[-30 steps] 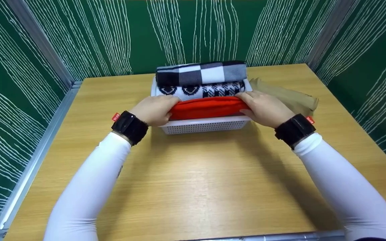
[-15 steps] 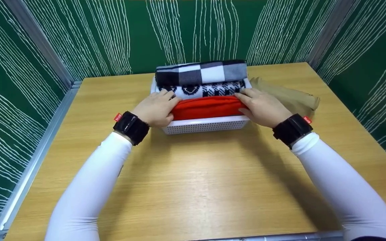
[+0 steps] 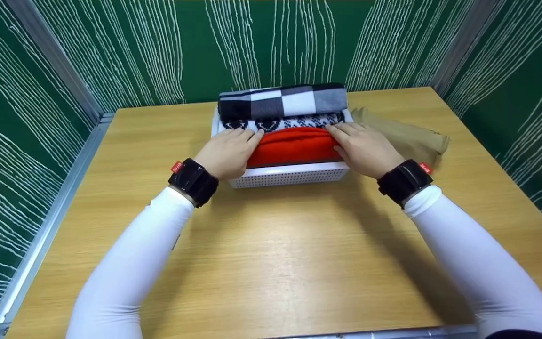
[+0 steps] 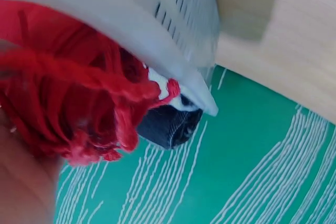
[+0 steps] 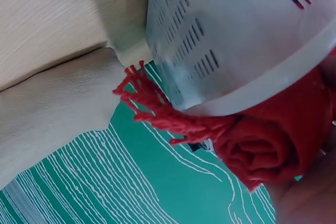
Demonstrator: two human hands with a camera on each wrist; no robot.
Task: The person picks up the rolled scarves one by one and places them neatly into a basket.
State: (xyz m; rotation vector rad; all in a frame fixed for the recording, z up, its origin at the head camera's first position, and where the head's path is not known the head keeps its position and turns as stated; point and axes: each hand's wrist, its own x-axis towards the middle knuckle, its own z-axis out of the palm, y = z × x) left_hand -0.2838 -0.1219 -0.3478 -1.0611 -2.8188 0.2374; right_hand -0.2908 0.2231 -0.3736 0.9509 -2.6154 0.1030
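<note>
A rolled red scarf (image 3: 294, 147) with fringed ends lies along the front of a white perforated basket (image 3: 290, 178). My left hand (image 3: 228, 150) grips the scarf's left end, fingers over the top. At the other end my right hand (image 3: 362, 148) holds it with fingers over the roll. Red fringe (image 4: 126, 93) hangs beside the basket rim in the left wrist view. In the right wrist view the spiral scarf end (image 5: 262, 153) shows, with fringe over the rim. Behind it lie a black-and-white patterned knit roll (image 3: 299, 122) and a checked roll (image 3: 282, 102). Both thumbs are mostly hidden.
A flat tan cloth or bag (image 3: 405, 134) lies right of the basket, close behind my right hand. The wooden table (image 3: 271, 263) extends toward me. Green walls (image 3: 195, 42) with white lines stand at the back and sides.
Both hands have moved slightly inward along the red scarf. The scarf's upper edge has risen and bulges backward, covering more of the patterned knit roll. The basket stays put.
</note>
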